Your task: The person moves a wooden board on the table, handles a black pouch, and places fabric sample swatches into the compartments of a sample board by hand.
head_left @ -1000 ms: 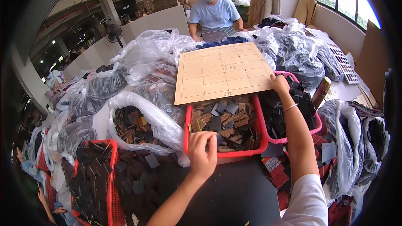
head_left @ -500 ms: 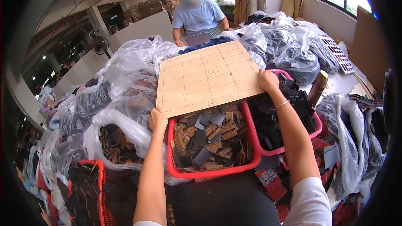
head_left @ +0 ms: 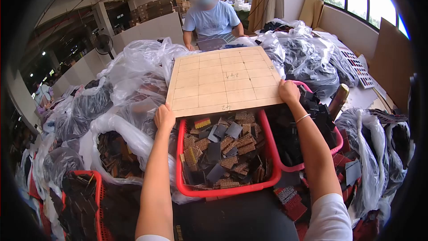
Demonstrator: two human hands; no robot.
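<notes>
left hand (head_left: 164, 117) and right hand (head_left: 290, 92) clamp fingers on the gridded board (head_left: 225, 80) mid-frame; uneven grip could tip it.

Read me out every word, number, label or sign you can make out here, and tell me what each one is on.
"42": handwritten on the pale gridded board, by its near edge.
"24", then a mark like "个": same board, around its middle.
Small mark by the board's right edge: too small to read.
Lettering on the black surface: too blurred.
Any lettering on the colour-sample card: too small.
</notes>
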